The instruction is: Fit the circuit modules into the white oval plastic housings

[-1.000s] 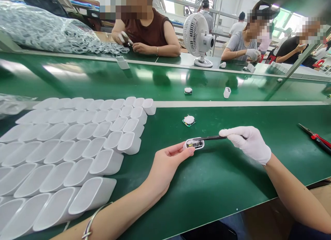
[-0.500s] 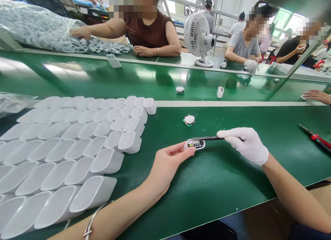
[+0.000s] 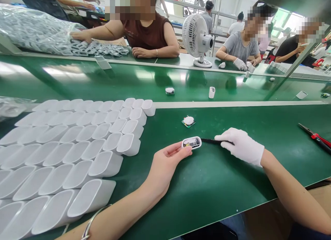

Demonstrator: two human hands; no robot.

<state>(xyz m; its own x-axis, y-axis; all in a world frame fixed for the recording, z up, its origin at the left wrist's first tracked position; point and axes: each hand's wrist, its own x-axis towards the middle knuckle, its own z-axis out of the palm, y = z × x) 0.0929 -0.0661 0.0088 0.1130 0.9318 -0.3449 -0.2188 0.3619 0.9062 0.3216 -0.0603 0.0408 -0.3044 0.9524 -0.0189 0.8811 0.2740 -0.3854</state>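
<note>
My bare left hand (image 3: 169, 164) is closed around a white plastic housing (image 3: 191, 142), its open end facing up with electronic parts showing inside. In my gloved right hand (image 3: 239, 145) is a slim black tool, seemingly tweezers (image 3: 210, 141), pointing left. The tool's tip is at the right rim of the housing; whether it touches cannot be made out. Just beyond the housing, a small circuit board with a white round top (image 3: 188, 121) lies on the green work surface (image 3: 207, 191).
Rows of white empty housings (image 3: 85, 197) fill the left side. Red-and-black pliers (image 3: 317, 136) lie at the right. Across the green belt (image 3: 124, 83), carrying a few parts, stand a fan (image 3: 198, 40) and a bag of grey pieces (image 3: 38, 33). Co-workers sit opposite.
The tool has come out of the housing's opening to its right side, and my right hand has turned slightly. Parts on the belt have shifted left. My left hand keeps its hold.
</note>
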